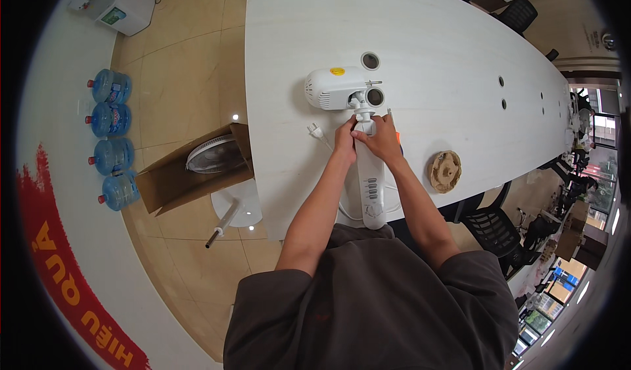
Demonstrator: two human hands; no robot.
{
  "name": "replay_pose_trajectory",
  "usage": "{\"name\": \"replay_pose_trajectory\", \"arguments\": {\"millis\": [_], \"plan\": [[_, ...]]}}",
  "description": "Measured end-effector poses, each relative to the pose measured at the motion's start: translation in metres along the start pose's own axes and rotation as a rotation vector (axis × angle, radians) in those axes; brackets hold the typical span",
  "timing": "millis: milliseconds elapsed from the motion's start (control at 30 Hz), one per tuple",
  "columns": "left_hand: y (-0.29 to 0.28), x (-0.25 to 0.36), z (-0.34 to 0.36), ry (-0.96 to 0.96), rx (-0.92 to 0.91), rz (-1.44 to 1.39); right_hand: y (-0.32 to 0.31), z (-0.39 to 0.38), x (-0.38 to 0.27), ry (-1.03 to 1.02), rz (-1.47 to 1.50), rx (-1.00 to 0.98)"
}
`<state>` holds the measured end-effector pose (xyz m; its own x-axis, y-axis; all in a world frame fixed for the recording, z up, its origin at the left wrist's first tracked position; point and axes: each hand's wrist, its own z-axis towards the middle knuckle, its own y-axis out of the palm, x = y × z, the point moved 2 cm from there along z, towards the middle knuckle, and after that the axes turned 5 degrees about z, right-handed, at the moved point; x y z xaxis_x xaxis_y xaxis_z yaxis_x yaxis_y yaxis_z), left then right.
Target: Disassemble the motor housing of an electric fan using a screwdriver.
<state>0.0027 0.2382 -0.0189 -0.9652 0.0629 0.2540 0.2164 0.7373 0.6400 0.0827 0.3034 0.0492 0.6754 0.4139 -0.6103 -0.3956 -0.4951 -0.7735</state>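
A white electric fan body lies on the table, its motor housing (328,89) on the far side and its long control panel (372,192) with buttons and a knob pointing toward me. My left hand (346,137) grips the neck from the left, fingers curled against it. On the other side my right hand (382,138) is closed around the same neck, its thumb across the front. Just beyond the right hand shows a thin metal tip, and beside it an orange and dark piece (399,142), mostly hidden. The fan's white plug (317,132) rests left of my hands.
A round brown moulded tray (445,171) sits to the right on the white table (447,48). On the floor at left are an open cardboard box (164,179) holding a fan grille, a white round base with a pole (230,215), and several water bottles (112,120). A black chair (493,225) stands right.
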Motion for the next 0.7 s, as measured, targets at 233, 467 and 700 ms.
{"name": "replay_pose_trajectory", "arguments": {"millis": [233,467,700], "plan": [[-0.007,-0.014,0.006,0.054,0.028,0.044,-0.003,-0.008,-0.001,0.092,-0.082,0.028],[-0.101,0.006,-0.01,0.906,0.405,1.044,0.04,-0.002,0.03,0.051,0.228,-0.15],[-0.123,0.023,-0.044,1.225,0.398,1.622,0.019,-0.003,0.04,0.307,0.981,-0.453]]}}
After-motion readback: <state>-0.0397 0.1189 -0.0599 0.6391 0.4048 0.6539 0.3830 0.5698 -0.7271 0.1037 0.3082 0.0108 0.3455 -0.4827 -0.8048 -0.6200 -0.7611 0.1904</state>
